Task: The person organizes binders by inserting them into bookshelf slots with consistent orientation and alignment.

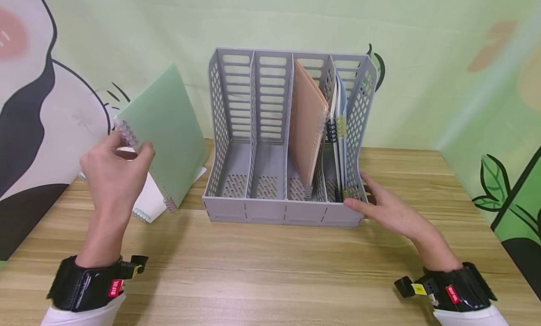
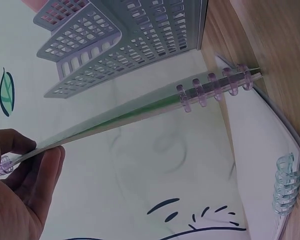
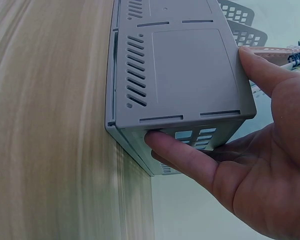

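A green spiral notebook (image 1: 171,133) stands tilted at the left, its upper spine edge pinched between the thumb and fingers of my left hand (image 1: 116,171). In the left wrist view the green notebook (image 2: 140,112) appears edge-on, with clear purplish rings along its spine. My right hand (image 1: 389,206) grips the front right corner of a grey four-slot file organizer (image 1: 266,211), thumb at the front lip and fingers along the perforated side wall. Seen from the right wrist, the thumb of my right hand (image 3: 285,130) reaches the organizer's upper edge (image 3: 190,65).
A brown spiral notebook (image 1: 307,124) leans in the organizer's third slot from the left. Several notebooks (image 1: 340,133) stand in the rightmost slot. On the wooden table (image 1: 270,269), a white-paged spiral notebook (image 1: 149,199) lies behind the green one. A printed cloth backdrop (image 1: 296,20) hangs behind.
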Available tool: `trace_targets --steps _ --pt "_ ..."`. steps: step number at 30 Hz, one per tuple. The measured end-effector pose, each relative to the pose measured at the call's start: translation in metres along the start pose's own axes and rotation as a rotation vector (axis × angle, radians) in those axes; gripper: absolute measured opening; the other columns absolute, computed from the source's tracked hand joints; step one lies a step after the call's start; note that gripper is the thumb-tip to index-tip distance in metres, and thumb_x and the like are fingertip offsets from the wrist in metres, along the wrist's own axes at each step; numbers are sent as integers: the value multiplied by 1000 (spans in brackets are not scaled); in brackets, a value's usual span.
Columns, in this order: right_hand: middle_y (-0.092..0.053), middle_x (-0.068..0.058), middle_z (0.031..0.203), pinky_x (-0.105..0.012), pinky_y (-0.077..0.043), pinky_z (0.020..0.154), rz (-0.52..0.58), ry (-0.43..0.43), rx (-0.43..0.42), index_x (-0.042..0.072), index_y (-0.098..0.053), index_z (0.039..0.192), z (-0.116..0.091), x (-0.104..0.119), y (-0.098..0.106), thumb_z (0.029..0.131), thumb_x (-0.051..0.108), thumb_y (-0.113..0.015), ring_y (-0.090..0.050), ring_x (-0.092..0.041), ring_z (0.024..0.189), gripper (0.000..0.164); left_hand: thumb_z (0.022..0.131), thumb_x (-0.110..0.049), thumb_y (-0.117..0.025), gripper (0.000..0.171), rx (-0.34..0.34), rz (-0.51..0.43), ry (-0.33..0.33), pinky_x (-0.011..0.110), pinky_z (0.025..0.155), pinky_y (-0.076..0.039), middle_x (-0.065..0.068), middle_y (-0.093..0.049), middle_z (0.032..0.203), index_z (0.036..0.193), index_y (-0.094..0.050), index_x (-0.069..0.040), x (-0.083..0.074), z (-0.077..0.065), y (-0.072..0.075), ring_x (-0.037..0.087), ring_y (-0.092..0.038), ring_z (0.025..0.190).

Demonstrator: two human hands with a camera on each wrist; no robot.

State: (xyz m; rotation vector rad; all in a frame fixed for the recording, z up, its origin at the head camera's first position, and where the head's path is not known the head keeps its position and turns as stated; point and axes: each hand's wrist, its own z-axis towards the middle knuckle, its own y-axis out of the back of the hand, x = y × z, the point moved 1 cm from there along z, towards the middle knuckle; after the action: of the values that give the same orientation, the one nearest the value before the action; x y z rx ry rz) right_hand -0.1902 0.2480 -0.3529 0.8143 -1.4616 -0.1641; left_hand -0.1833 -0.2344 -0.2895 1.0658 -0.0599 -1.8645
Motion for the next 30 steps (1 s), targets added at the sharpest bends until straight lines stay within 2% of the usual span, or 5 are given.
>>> trace_targets --steps 7,30 --pt "-27 -28 150 -41 -49 90 -7 1 -2 7 -3 158 -1 0 0 100 38 -58 -37 -47 132 87 86 -17 -68 24 -10 -19 -19 3 54 -40 5 -72 90 106 -76 -7 -1 -1 0 -25 -49 59" --pt "-25 -29 150 -39 -50 89 13 -1 4 7 -1 158 -1 -1 1 100 37 -59 -37 -47 131 87 86 -19 -71 22 26 -49 7 5 52 -42 9 -71 89 102 -76 -5 -1 -2 -1 -19 -52 60"
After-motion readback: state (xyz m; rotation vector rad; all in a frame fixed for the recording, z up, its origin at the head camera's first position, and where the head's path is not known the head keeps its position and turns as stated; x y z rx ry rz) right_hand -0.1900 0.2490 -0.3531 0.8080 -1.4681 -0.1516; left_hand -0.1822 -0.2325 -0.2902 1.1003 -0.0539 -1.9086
